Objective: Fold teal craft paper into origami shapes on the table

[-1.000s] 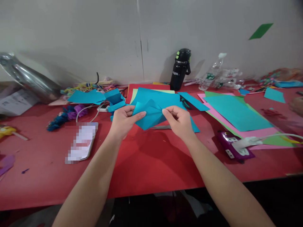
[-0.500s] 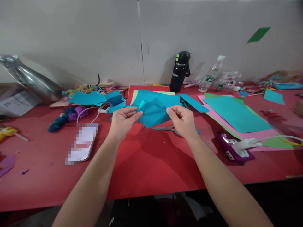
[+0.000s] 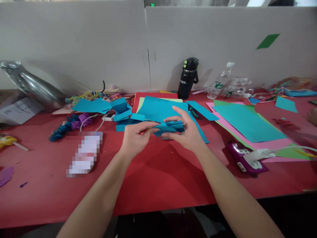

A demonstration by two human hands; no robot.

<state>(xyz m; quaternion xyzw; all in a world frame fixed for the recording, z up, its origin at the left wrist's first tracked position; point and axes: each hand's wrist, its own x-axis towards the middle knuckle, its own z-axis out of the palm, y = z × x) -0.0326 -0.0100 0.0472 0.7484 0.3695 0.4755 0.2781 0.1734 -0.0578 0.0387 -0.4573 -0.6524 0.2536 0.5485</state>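
Paper, folded and blue, hung in front of the black bottle, the left hand pinching one end between thumb and fingers, the right hand with parted fingers curved about the other, grip unclear.

Smooth, matt paper in the folded piece, and the same dull finish across the sheets! Over to the jug, gleaming metal, bright along its flank. The flask shines glossy, the bottle is clear, slick plastic, the power strip polished plastic. The bench looks smooth with a soft sheen; the wall, smooth and matt.
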